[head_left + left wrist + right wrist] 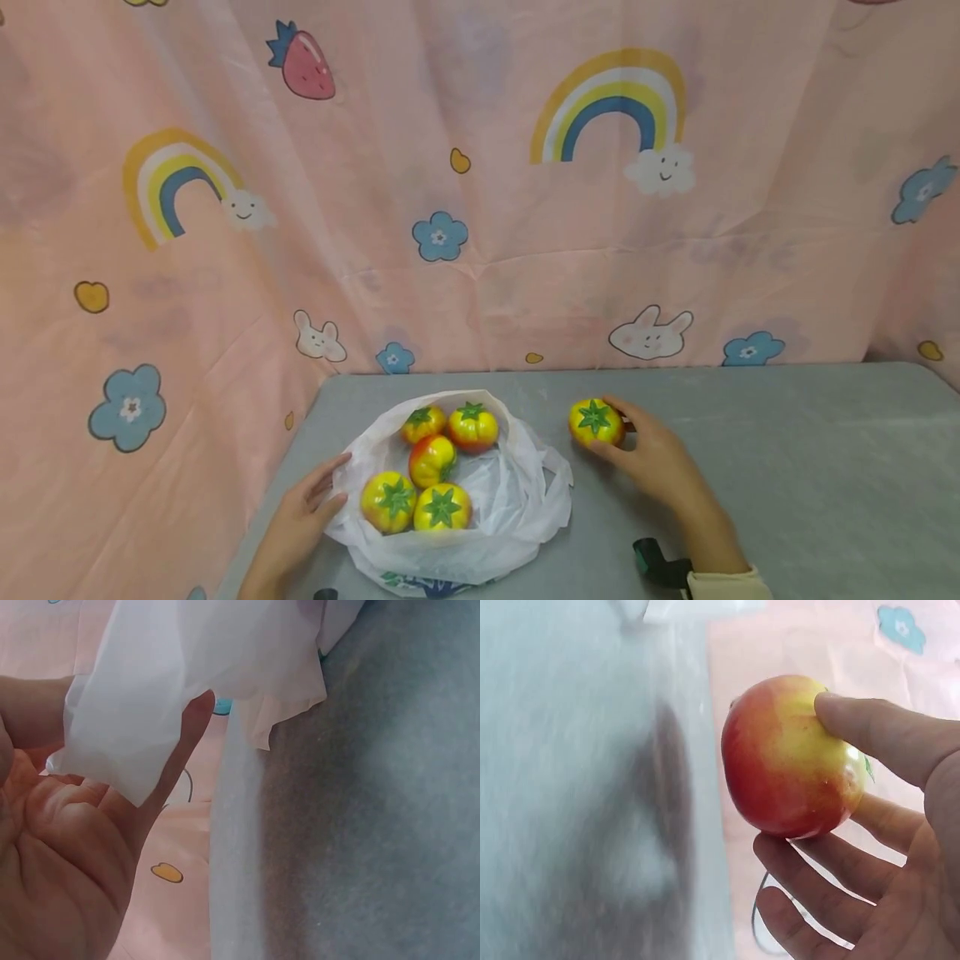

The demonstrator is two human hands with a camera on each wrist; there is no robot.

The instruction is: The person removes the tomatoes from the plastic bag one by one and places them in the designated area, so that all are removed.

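Note:
My right hand (652, 458) holds a yellow-and-red tomato (594, 419) with a green star-shaped top, just above the grey table, to the right of a white plastic bag (517, 529). In the right wrist view, thumb and fingers grip the tomato (787, 761) from opposite sides. My left hand (296, 508) touches the bag's left rim with thumb and fingers apart. In the left wrist view the bag's thin edge (135, 697) hangs across that hand (67, 847) and partly hides its fingers. Several similar tomatoes (432, 461) lie inside the wide-mouthed bag.
The grey table (825, 483) runs to the right of the bag. Behind and to the left hangs a pink printed curtain (495, 208). A black device (660, 567) sits at my right wrist.

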